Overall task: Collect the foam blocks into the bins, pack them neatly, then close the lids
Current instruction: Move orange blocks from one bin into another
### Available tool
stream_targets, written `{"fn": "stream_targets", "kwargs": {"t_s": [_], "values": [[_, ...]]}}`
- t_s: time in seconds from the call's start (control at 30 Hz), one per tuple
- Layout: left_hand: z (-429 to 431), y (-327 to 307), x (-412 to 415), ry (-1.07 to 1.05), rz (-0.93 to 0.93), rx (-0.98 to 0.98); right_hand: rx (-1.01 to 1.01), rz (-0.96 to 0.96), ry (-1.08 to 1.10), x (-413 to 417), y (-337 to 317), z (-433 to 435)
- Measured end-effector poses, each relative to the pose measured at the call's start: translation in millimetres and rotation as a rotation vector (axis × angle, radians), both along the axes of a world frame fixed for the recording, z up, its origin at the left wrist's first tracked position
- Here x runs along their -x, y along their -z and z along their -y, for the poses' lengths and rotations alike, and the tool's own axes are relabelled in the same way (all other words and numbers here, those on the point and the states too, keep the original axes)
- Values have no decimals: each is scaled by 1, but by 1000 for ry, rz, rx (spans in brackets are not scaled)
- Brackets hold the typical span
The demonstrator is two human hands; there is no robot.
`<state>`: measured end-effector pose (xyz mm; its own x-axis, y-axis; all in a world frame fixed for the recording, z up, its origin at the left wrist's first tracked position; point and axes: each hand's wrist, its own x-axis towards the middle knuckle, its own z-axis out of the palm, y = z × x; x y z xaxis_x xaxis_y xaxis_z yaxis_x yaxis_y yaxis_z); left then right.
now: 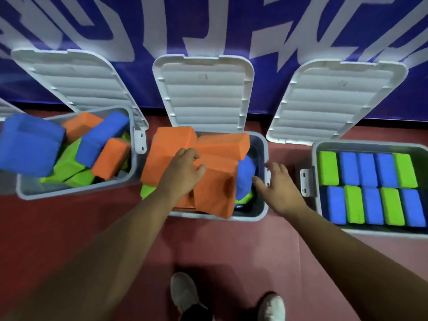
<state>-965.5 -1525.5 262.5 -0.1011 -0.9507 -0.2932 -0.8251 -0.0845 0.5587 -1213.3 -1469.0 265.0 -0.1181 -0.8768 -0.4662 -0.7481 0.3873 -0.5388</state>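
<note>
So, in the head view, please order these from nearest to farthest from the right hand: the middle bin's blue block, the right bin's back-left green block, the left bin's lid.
From the right hand:
1. blue block, middle bin, beside the fingertips.
2. green block, right bin, back-left corner.
3. left bin's lid, far left.

Three bins sit side by side on the floor (220, 251), the left bin (76, 191) and middle bin (260, 214) holding jumbled blocks, the right bin (315, 181) holding blocks in two rows.
</note>
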Motion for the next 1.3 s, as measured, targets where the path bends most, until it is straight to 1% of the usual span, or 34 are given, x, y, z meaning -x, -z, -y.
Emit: {"fn": "stream_targets", "kwargs": {"t_s": [0.17, 0.27, 0.3, 0.37, 0.53, 0.57, 0.6, 0.67, 0.7, 0.73, 0.8, 0.87, 0.9, 0.93, 1.0, 1.07, 1.17, 1.23, 1.3], "values": [[-12, 83, -16, -103, -43, -64, -23, 79, 9, -43, 75, -2], [-13, 131, -12, -185, -56, -55, 13, 199, 48, -56, 115, 0], [-14, 143, -9, -182, -19, -20, 41, 261, 63, -58, 127, 1], [-16, 158, -5, -132, 98, 117, 104, 377, 90, -58, 148, 2], [-12, 172, -4, -149, 130, 259, 199, 522, 160, -54, 175, 5], [-10, 171, -2, -147, 99, 309, 231, 551, 188, -52, 178, 5], [-7, 168, 0, -146, 27, 375, 270, 583, 213, -50, 178, 7], [1, 158, 10, -147, -160, 519, 369, 601, 252, -40, 174, 14], [8, 155, 17, -152, -248, 560, 421, 599, 283, -32, 171, 19], [14, 152, 26, -153, -333, 561, 462, 612, 328, -23, 167, 26], [24, 151, 50, -108, -447, 439, 483, 608, 458, -1, 160, 38], [25, 158, 76, -15, -499, 216, 449, 536, 571, 25, 159, 47], [24, 165, 88, 13, -500, 152, 423, 512, 594, 38, 163, 49], [23, 172, 97, 7, -488, 129, 400, 496, 602, 47, 166, 50], [20, 182, 112, -35, -463, 153, 384, 452, 594, 66, 177, 51], [12, 187, 126, -29, -474, 167, 411, 407, 621, 80, 185, 50], [2, 195, 144, -15, -494, 97, 442, 347, 646, 97, 198, 44], [-2, 201, 157, -7, -453, 33, 384, 334, 623, 101, 209, 38], [-7, 206, 168, 37, -363, 25, 299, 399, 630, 102, 219, 33]]}}
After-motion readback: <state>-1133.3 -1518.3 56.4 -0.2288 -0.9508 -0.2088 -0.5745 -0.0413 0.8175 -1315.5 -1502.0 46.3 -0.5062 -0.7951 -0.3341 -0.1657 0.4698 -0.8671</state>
